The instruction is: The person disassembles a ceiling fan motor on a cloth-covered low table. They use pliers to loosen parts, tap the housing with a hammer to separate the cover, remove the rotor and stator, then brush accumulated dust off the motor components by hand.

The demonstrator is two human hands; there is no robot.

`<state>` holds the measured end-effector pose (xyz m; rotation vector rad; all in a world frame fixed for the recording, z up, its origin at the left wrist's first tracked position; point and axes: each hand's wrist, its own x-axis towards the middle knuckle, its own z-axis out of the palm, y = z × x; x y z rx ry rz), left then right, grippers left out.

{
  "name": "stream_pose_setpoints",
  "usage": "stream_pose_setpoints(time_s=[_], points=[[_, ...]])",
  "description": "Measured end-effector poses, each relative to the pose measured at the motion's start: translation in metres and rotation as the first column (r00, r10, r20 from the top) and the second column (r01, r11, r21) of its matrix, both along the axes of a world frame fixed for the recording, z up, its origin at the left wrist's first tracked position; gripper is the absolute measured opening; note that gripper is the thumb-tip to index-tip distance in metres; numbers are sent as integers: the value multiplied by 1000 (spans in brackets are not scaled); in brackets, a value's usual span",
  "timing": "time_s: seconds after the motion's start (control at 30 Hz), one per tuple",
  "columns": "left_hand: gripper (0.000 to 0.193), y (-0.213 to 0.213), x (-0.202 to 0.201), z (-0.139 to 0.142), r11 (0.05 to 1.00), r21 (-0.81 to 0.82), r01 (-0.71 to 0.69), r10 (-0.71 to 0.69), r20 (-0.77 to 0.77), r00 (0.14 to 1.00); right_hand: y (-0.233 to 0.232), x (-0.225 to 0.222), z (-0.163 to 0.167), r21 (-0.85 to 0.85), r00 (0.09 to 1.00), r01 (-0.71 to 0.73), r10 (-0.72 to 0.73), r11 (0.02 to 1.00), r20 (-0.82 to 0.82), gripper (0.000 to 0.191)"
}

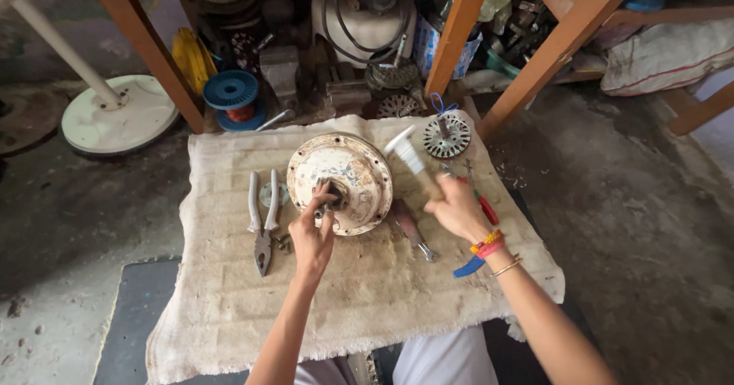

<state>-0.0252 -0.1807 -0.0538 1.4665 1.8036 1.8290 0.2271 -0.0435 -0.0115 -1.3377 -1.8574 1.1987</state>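
a worn cream towel [229, 308] is spread over the floor, and everything else is placed from the round motor housing [352, 172] that lies near its far middle. the housing is a dirty white metal dome with chipped paint, set flat on the towel. beyond the housing, under orange wooden frame legs [459, 29], a heap of motor parts and a white casing wound with black cable [365, 18] is seen. a package with a blue and white printed label [428, 48] stands beyond and right of the housing, beside one leg. far to the housing's left, a white round fan base with its pole [118, 113] rests on the concrete. a blue wire spool [231, 94] sits beyond and left of the housing.

the left hand [312, 236] is placed at the housing's near edge, its fingers pinched together on a small metal part at the centre hole. the right hand [459, 209] is held to the right of the housing, clamped around the wooden handle of a hammer [409, 155], whose pale head is raised just over the housing's right rim. a small toothed rotor disc [447, 136] lies beyond the hammer. white-handled pliers [262, 220] lie just left of the housing. a spanner [413, 232] lies at its near right, between the two hands.
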Motion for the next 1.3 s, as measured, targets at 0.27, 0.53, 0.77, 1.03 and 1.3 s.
stream_pose_setpoints(time_s=[0.27, 0.53, 0.77, 1.03, 1.3], points=[[20, 2, -4, 0, 998, 54, 24, -31, 123, 992, 19, -1, 40, 417, 963, 178, -71, 891, -260, 19], [31, 28, -7, -16, 960, 232, -155, 87, 280, 956, 4, -5, 16, 448, 970, -182, 84, 876, 230, 17], [39, 67, -28, -16, 940, 14, -341, 319, 323, 891, 5, 9, 34, 400, 993, 120, -111, 909, -44, 16], [45, 110, -72, -8, 937, -174, -304, 343, 274, 898, -25, -4, 33, 418, 982, -135, 64, 898, 179, 22], [54, 132, -96, 1, 886, -341, -314, 445, 437, 782, -8, -39, 50, 514, 997, 77, -66, 854, -40, 15]])
